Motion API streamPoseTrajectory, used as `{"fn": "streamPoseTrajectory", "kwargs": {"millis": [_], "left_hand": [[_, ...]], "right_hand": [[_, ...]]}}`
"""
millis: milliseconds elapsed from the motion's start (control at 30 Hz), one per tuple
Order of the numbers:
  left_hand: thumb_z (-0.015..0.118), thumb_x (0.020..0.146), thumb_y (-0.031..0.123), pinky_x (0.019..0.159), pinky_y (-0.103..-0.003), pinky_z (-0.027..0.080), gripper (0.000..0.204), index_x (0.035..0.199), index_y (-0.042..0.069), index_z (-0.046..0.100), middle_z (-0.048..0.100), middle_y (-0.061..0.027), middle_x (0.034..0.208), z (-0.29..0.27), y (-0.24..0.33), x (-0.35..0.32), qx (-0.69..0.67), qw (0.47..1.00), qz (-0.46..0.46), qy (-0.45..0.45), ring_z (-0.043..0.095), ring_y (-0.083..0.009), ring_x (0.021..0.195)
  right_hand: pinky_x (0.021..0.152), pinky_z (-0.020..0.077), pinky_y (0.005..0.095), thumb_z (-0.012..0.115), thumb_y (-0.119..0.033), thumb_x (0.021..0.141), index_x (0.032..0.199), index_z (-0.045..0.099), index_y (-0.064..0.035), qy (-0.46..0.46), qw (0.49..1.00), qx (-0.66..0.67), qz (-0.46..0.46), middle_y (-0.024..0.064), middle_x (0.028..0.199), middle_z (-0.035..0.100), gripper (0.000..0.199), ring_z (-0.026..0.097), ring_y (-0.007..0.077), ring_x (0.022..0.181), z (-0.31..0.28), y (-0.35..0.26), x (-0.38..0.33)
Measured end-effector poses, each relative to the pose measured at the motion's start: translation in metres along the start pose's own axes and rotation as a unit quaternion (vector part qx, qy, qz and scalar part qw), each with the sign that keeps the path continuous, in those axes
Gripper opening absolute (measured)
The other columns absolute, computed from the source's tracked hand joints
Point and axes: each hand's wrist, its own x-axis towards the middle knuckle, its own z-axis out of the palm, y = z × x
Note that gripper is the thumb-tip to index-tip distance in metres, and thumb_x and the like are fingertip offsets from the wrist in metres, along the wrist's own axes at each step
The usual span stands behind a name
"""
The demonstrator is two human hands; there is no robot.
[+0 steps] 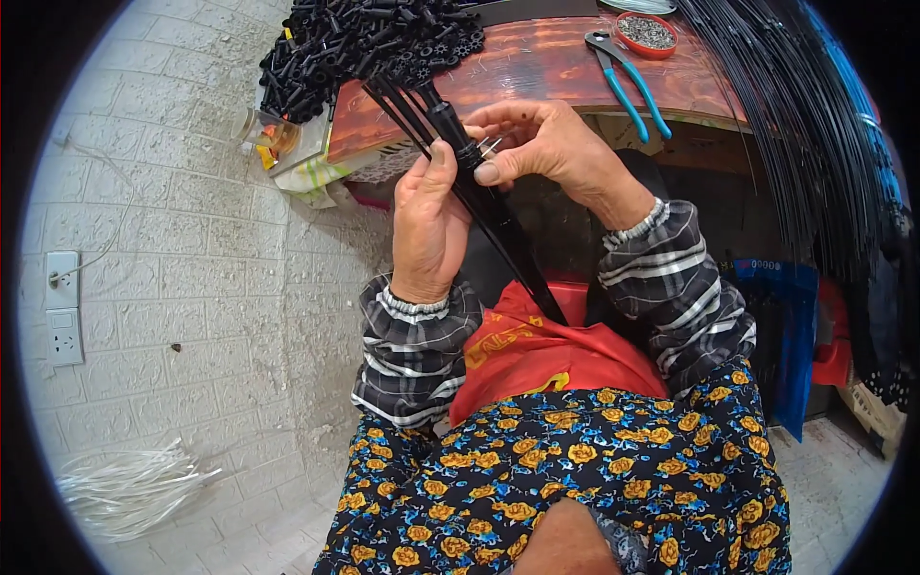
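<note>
A slim bundle of black rods with a black plastic fitting, looking like an umbrella frame (509, 239), slants from the table edge down to my lap. My left hand (428, 222) is closed on it from the left, thumb up along the rods just under the fitting. From the right, my right hand (567, 153) pinches at the fitting's lower end with thumb and forefinger. Small shiny metal pins (490, 148) stick out by those fingertips; how they are held is partly hidden. The bundle's lower end rests by a red cloth (565, 359) on my lap.
A heap of black plastic parts (355, 57) covers the left of the reddish wooden table (541, 62). Teal-handled pliers (628, 84) overhang its front edge near a red bowl (647, 35) of small metal pieces. Long black rods (795, 125) hang at right; white strips (136, 491) lie lower left.
</note>
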Motion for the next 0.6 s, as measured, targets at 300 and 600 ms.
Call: {"fn": "streamPoseTrajectory", "kwargs": {"millis": [300, 600], "left_hand": [[0.049, 0.1, 0.042, 0.047, -0.029, 0.046, 0.046, 0.116, -0.001, 0.056, 0.061, -0.0097, 0.081, -0.005, -0.033, 0.01, -0.149, 0.983, 0.042, -0.096, 0.055, -0.0185, 0.051], [0.051, 0.1, 0.04, 0.046, -0.025, 0.04, 0.045, 0.114, -0.002, 0.057, 0.057, -0.0048, 0.076, 0.007, -0.049, 0.011, -0.021, 0.995, 0.094, 0.031, 0.051, -0.0119, 0.055]], "right_hand": [[0.052, 0.0517, 0.0243, 0.074, 0.0, 0.078, 0.109, 0.065, 0.0054, -0.096, 0.991, 0.014, 0.094, 0.0064, 0.08, 0.065, 0.033, 0.06, 0.0134, 0.053, 0.001, -0.023, -0.018], [0.049, 0.0505, 0.0237, 0.072, -0.002, 0.082, 0.101, 0.064, 0.0045, 0.074, 0.994, -0.056, -0.062, 0.006, 0.079, 0.065, 0.022, 0.062, 0.0129, 0.055, 0.017, -0.028, -0.043]]}}
